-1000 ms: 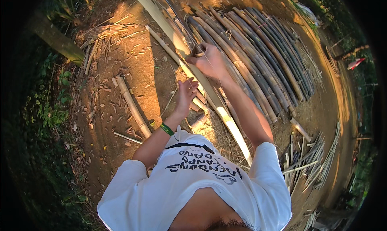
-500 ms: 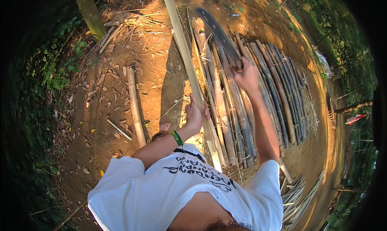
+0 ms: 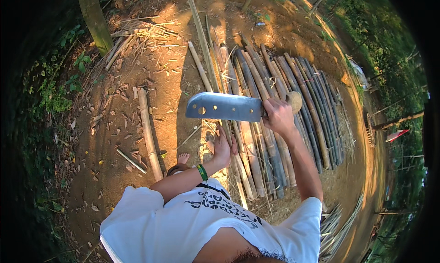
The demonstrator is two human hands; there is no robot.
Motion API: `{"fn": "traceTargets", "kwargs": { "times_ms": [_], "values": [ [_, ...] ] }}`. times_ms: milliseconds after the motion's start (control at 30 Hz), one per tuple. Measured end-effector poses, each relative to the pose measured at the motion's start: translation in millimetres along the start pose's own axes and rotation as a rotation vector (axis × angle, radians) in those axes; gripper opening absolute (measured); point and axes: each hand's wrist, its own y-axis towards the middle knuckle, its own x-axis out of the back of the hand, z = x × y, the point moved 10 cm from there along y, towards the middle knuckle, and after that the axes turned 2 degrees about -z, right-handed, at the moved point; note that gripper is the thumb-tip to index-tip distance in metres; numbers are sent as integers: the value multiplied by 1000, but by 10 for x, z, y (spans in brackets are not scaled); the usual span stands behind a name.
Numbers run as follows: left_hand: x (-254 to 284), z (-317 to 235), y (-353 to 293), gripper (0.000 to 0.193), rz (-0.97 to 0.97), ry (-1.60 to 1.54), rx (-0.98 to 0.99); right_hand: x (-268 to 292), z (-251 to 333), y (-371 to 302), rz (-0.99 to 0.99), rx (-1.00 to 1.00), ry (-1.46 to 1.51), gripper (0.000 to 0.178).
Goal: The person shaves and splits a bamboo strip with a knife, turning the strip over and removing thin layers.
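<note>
My right hand (image 3: 278,117) is wrapped round the wooden handle of a broad machete (image 3: 227,107). Its dark blade, pierced with several holes, lies level and points left, passing in front of a long bamboo strip (image 3: 200,31). My left hand (image 3: 222,148), with a green band at the wrist, grips that strip below the blade. The strip runs from near my body up to the far edge of the view. Whether the blade touches the strip I cannot tell.
Many cut bamboo poles (image 3: 302,88) lie side by side to the right. A single bamboo pole (image 3: 147,130) and a short stick (image 3: 131,160) rest on the dirt at left. Split pieces (image 3: 146,29) are heaped by a tree trunk (image 3: 95,20). Thin strips (image 3: 337,231) lie lower right.
The machete has swung from pointing up and away to lying level across the strip, its flat now facing up. The strip has turned so it looks narrower. My left hand stays on it.
</note>
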Motion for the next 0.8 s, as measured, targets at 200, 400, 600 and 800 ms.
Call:
{"fn": "traceTargets", "kwargs": {
  "times_ms": [200,400,600,800],
  "values": [
    [57,302,-43,76,-65,164,50,89,-136,1375,32,238,-246,31],
    [188,496,28,77,-23,171,82,343,-437,2699,108,182,-453,30],
    [260,422,12,74,16,179,67,-249,-32,2580,378,427,-463,28],
    [102,196,194,76,136,130,46,536,-839,3682,65,100,-608,26]
  ]
}}
